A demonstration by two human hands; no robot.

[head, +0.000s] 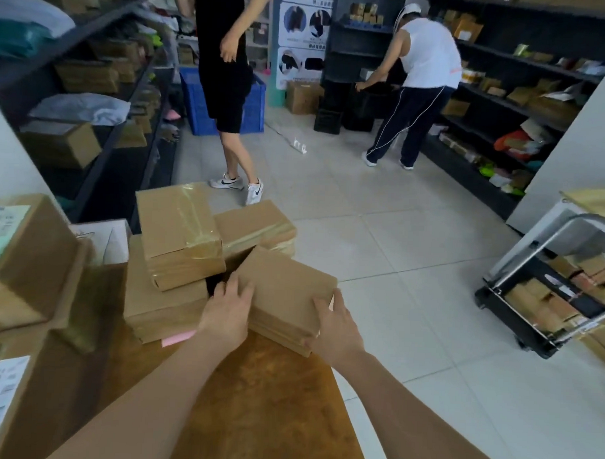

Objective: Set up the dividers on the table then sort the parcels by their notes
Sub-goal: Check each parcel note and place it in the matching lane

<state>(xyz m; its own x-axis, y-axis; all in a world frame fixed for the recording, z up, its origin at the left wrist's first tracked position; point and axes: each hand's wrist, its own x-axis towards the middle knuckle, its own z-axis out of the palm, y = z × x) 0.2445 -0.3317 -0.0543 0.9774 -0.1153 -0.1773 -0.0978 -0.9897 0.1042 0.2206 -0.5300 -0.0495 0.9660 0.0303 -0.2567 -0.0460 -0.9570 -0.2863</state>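
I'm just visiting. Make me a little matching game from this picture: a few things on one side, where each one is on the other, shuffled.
Things:
1. pink note
2. blue crate
3. flat parcel
4. trolley

Places:
A. held between the left hand and right hand
B. on the floor at right, loaded with boxes
C. under the parcel stack's near edge
D. behind the person in black

Pairs: 1-C, 2-D, 3-A, 4-B

Pale tiled floor (379, 239) across the middle; dark shelving (103, 95) at left and shelves (525, 82) at right; blue crate (254, 107) upper centre.
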